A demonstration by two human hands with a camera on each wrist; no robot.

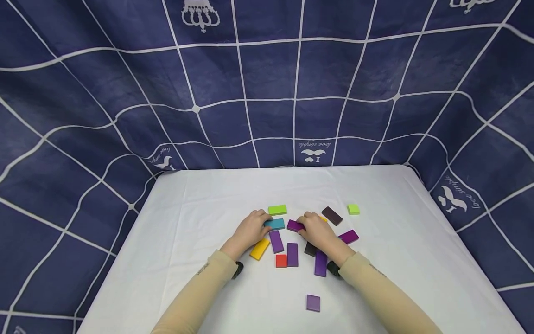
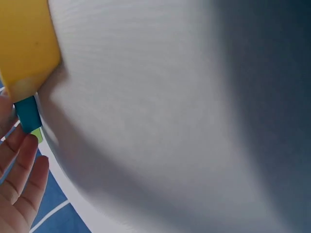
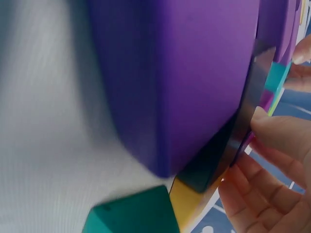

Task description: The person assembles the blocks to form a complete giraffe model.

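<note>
My left hand (image 1: 249, 230) pinches a teal block (image 1: 275, 224) by its left end; the left wrist view shows the teal block (image 2: 29, 114) between thumb and fingers. My right hand (image 1: 319, 231) grips a magenta-purple block (image 1: 294, 226) at its right end, a short gap from the teal one. In the right wrist view, the thumb and fingers of this hand (image 3: 272, 165) close round a block mostly hidden behind a dark one (image 3: 250, 102). Below the hands lie a violet block (image 1: 276, 241), a purple block (image 1: 292, 255) and a red square (image 1: 281, 260).
A yellow block (image 1: 260, 249) lies beside the left wrist. Near the right forearm are a black block (image 1: 310, 249), a purple block (image 1: 320, 263) and a magenta one (image 1: 349, 236). Farther back are green blocks (image 1: 277, 210) and a dark brown block (image 1: 332, 215). A lilac square (image 1: 313, 303) lies in front.
</note>
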